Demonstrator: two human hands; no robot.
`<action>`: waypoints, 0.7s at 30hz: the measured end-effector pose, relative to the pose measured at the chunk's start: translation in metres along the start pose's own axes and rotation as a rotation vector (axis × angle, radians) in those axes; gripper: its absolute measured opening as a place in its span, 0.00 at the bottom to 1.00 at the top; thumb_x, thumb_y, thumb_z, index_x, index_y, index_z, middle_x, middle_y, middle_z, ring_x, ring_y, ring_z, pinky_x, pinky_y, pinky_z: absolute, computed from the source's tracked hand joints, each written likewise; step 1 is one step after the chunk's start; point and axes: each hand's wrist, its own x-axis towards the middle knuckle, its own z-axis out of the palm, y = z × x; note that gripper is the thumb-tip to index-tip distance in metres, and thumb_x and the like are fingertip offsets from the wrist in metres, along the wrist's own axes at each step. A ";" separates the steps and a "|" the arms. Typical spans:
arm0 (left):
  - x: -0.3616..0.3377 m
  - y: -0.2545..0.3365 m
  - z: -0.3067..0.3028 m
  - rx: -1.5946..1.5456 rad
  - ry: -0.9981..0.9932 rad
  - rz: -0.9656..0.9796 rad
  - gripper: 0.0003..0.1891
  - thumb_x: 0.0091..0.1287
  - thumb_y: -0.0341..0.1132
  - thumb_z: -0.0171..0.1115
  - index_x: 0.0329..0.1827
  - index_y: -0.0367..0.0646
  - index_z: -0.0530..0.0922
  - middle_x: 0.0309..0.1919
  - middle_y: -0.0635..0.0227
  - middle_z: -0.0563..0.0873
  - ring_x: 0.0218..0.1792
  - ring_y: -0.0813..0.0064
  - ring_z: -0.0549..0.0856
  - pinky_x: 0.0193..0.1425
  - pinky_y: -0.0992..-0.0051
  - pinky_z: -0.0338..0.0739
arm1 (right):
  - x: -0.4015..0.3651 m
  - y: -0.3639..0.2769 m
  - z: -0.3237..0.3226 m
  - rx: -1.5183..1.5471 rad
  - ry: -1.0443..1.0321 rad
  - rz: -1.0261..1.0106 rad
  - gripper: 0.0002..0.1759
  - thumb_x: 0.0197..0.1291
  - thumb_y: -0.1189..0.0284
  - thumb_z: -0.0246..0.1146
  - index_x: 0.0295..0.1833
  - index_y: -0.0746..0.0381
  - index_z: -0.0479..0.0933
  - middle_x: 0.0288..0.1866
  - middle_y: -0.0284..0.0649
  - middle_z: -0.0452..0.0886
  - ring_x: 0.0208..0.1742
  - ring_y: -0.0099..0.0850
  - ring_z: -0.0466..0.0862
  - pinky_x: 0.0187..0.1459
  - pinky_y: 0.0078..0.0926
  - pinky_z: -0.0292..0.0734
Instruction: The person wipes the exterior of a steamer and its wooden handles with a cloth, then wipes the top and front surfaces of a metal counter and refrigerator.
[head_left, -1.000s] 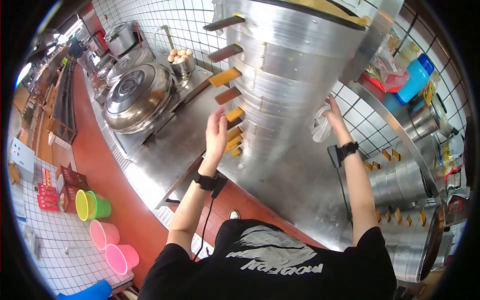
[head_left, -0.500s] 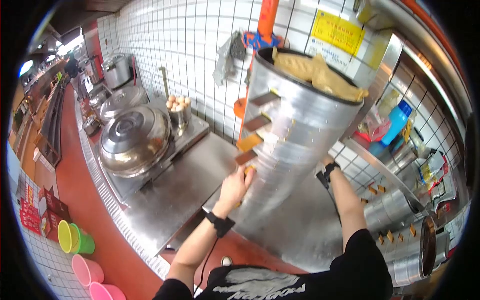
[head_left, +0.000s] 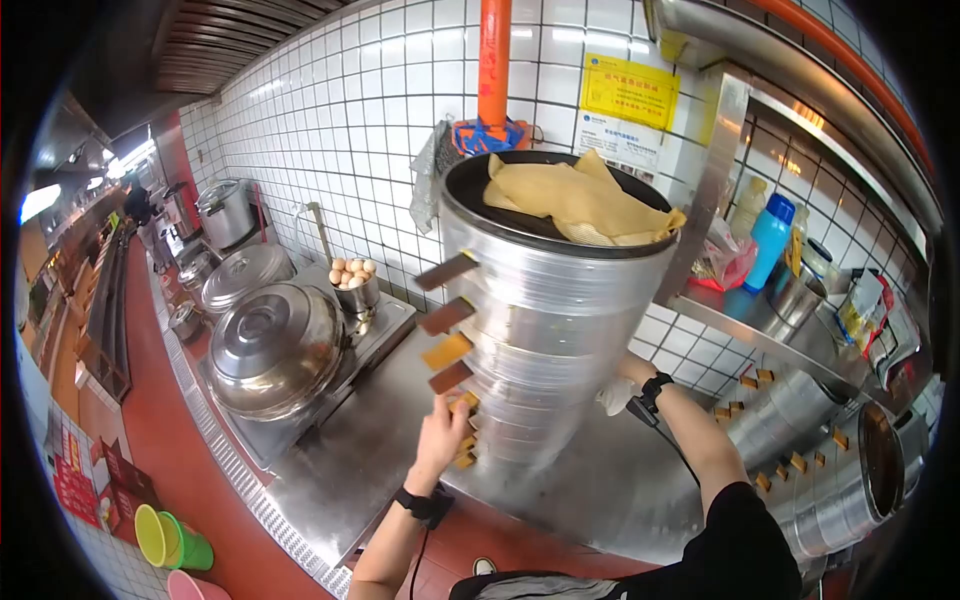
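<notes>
Tall steamer stack [head_left: 560, 330] dead centre, on metal counter [head_left: 600, 505]! Looks like steadying from both sides; seems to call next for level support. Left hand [head_left: 442, 432] at wooden handle [head_left: 465, 398], lower centre; clamped or touching, can't tell. Right hand [head_left: 634, 370] right of centre, partly behind stack, by white cloth [head_left: 613, 398]; grip hidden, can't judge. Beyond, domed lid [head_left: 272, 345], left of frame.

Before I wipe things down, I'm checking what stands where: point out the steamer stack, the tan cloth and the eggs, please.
Steamer stack [head_left: 555, 335]: head view, on its metal side wall.
Tan cloth [head_left: 560, 193]: head view, on its middle.
Eggs [head_left: 353, 272]: head view, on the heap's middle.
</notes>
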 end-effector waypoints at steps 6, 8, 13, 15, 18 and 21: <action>-0.008 -0.014 -0.034 -0.024 0.029 0.014 0.18 0.73 0.40 0.49 0.63 0.50 0.71 0.28 0.45 0.83 0.33 0.42 0.84 0.39 0.56 0.76 | -0.025 -0.039 0.006 -0.109 0.013 0.063 0.23 0.61 0.69 0.60 0.62 0.60 0.74 0.61 0.56 0.76 0.58 0.50 0.79 0.57 0.39 0.74; -0.008 -0.009 -0.036 -0.071 0.047 0.021 0.18 0.72 0.37 0.47 0.63 0.49 0.72 0.20 0.56 0.78 0.25 0.61 0.81 0.35 0.67 0.73 | -0.024 -0.021 0.015 -0.212 0.110 0.092 0.22 0.62 0.65 0.59 0.60 0.60 0.76 0.58 0.55 0.79 0.54 0.51 0.81 0.55 0.40 0.76; -0.011 0.004 -0.037 -0.068 0.047 -0.030 0.17 0.70 0.35 0.46 0.60 0.48 0.74 0.17 0.62 0.73 0.21 0.74 0.73 0.31 0.70 0.70 | -0.019 -0.043 0.010 0.080 0.044 0.141 0.23 0.61 0.60 0.58 0.59 0.59 0.78 0.55 0.55 0.81 0.53 0.49 0.83 0.52 0.41 0.77; -0.011 0.002 -0.030 -0.087 0.074 -0.003 0.17 0.70 0.34 0.46 0.59 0.47 0.75 0.16 0.64 0.71 0.21 0.77 0.71 0.29 0.71 0.69 | -0.022 -0.047 0.009 0.189 0.104 0.133 0.24 0.61 0.59 0.59 0.58 0.60 0.78 0.54 0.56 0.81 0.54 0.48 0.83 0.53 0.41 0.76; -0.009 -0.004 -0.021 -0.077 0.215 0.059 0.16 0.69 0.33 0.46 0.57 0.45 0.76 0.15 0.63 0.71 0.18 0.74 0.71 0.27 0.70 0.67 | -0.022 -0.037 0.020 0.129 0.167 0.197 0.24 0.62 0.58 0.58 0.59 0.60 0.77 0.55 0.56 0.80 0.56 0.50 0.81 0.55 0.40 0.76; -0.005 -0.019 -0.010 -0.098 0.322 0.035 0.16 0.69 0.33 0.44 0.55 0.43 0.76 0.15 0.61 0.71 0.18 0.73 0.72 0.26 0.67 0.66 | -0.036 -0.033 0.031 0.010 0.268 0.169 0.25 0.61 0.58 0.59 0.60 0.60 0.76 0.57 0.56 0.79 0.55 0.53 0.80 0.56 0.43 0.75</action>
